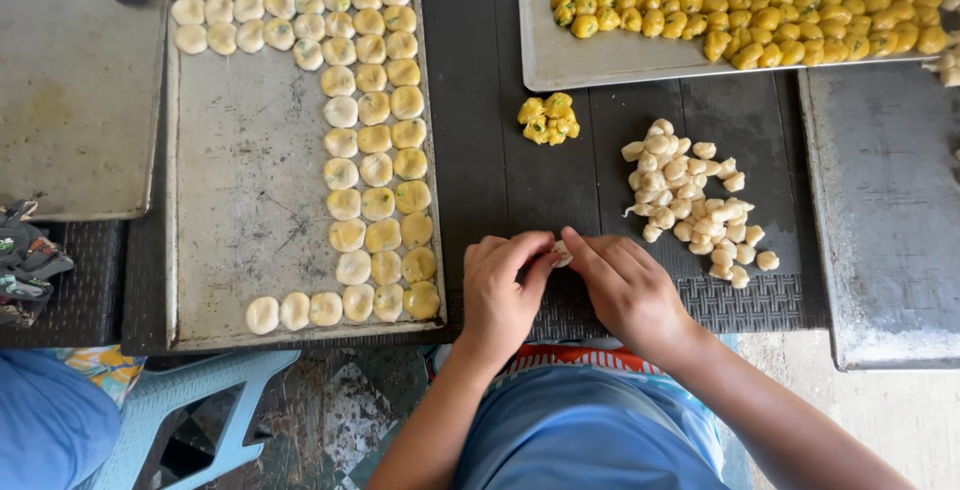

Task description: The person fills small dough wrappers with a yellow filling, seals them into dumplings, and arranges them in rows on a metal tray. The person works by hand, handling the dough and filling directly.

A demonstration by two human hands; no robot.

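Note:
My left hand (500, 285) and my right hand (625, 285) meet at the near edge of a dark table, fingertips pinched together on a small pale dough piece (561, 252). Just beyond my right hand lies a heap of pale dough pieces (690, 205). A small cluster of yellow filling balls (548, 118) sits farther out, between the trays. To the left of my left hand, a metal tray (240, 200) carries rows of round filled dough balls (375, 140) along its top, right side and bottom.
A second tray (545, 60) at the top right is packed with yellow filling balls (760, 0). Empty metal sheets lie at the far left (70, 90) and far right (885, 220). A light blue plastic stool (190, 400) stands below the table.

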